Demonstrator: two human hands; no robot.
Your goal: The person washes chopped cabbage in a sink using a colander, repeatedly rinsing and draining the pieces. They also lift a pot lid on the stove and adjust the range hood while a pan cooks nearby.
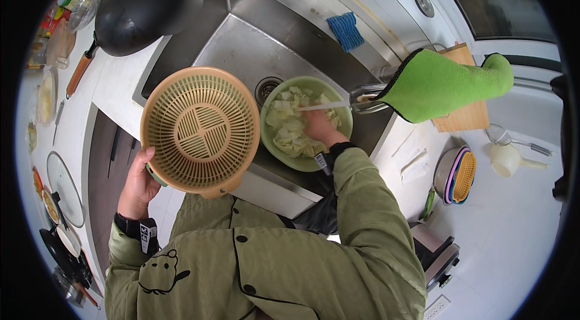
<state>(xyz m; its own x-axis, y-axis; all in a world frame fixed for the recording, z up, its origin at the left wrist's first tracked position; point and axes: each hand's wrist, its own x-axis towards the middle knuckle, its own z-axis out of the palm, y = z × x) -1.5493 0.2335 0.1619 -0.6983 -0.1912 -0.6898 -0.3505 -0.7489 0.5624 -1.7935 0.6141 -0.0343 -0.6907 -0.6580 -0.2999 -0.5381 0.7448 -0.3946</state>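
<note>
My left hand (138,184) grips the rim of an orange plastic colander (201,132), its thumb over the edge. A bit of green plastic (156,176) shows beneath that rim beside my fingers. Nothing lies inside the colander. To its right, a light green plastic basin (306,165) in the sink holds cut pale leafy vegetable, apparently cabbage (290,127). My right hand (319,127) reaches down into the leaves, which hide its fingertips. From the faucet (366,99) a stream of water (328,105) falls into the basin by my right hand.
A stainless steel sink (272,43) with a drain (267,89) lies ahead. A black wok (145,7) overlaps its left corner. A blue scrubbing pad (345,31) rests on the back ledge. A green cloth (448,84) hangs over the faucet, before a wooden cutting board (466,113).
</note>
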